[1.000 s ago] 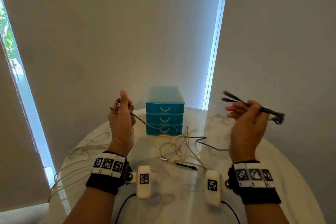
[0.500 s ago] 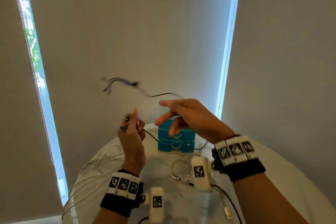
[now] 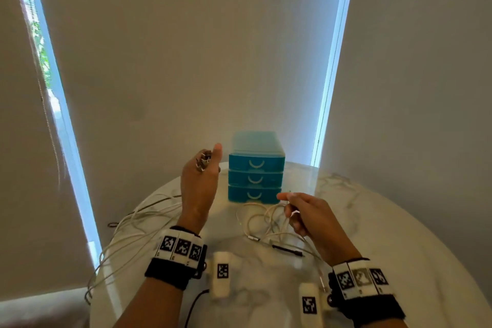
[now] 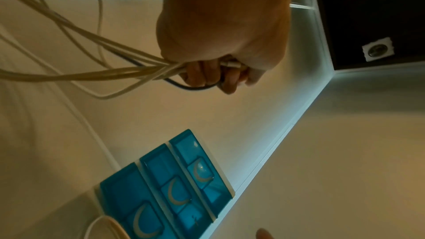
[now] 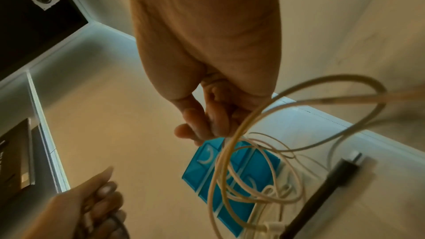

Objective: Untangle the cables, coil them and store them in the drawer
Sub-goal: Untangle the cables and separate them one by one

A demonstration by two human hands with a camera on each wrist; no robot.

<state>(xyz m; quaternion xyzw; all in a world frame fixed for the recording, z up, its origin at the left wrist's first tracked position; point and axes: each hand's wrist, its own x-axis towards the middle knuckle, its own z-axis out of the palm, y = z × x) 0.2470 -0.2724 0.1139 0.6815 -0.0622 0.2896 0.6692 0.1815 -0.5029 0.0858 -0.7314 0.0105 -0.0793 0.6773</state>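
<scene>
My left hand (image 3: 203,168) is raised left of the blue three-drawer unit (image 3: 255,168) and grips a bundle of cable ends (image 4: 161,66), white strands plus one dark cable (image 4: 195,87). The white strands (image 3: 138,224) trail from it over the table's left edge. My right hand (image 3: 294,212) is low in front of the drawers, fingers curled, pinching a loop of the white cable tangle (image 5: 232,152) that lies on the table (image 3: 261,221). A black plug (image 3: 287,250) lies just in front of that tangle. All three drawers are closed.
The round marble table (image 3: 399,242) stands against blinds and a wall corner. The drawer unit (image 4: 165,188) sits at its far middle. More pale cable (image 3: 338,184) lies at the far right. A black lead (image 3: 197,303) runs off the near edge.
A second ago my right hand held a folded black cable up at the right. It swung left, and now it is down on the white tangle without that cable. The left hand stayed raised.
</scene>
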